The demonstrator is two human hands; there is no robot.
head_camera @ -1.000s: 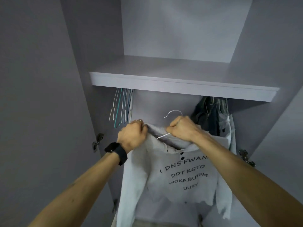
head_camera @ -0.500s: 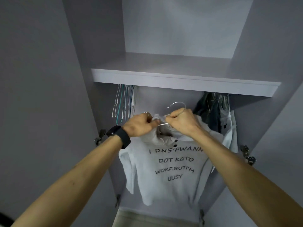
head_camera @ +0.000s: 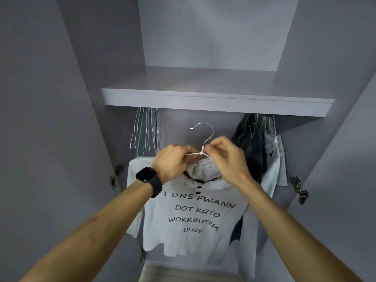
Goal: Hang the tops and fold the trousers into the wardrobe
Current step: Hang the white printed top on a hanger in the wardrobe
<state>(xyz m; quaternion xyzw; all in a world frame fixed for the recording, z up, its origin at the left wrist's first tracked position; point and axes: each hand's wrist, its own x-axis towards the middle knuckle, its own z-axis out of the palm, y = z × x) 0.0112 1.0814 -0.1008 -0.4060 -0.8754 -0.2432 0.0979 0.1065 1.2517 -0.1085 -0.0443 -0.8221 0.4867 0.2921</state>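
Observation:
A white top (head_camera: 195,220) with black lettering hangs from a white wire hanger (head_camera: 203,137) that I hold up inside the open wardrobe, below the shelf (head_camera: 217,102). My left hand (head_camera: 173,161) grips the hanger's left arm together with the top's ribbed collar. My right hand (head_camera: 225,157) pinches the hanger at the base of its hook. The hook points up and left, free in the air under the shelf. The rail is hidden behind the shelf edge.
Several empty wire hangers (head_camera: 145,131) hang at the left under the shelf. Dark and pale garments (head_camera: 262,151) hang at the right. Open wardrobe doors flank both sides, with hinges (head_camera: 116,176) on the frame. A pale surface (head_camera: 173,273) shows at the bottom.
Both hands have lifted the top higher, and the hanger's hook and arms now stand out of the collar. The sleeves hang lower and straighter than before.

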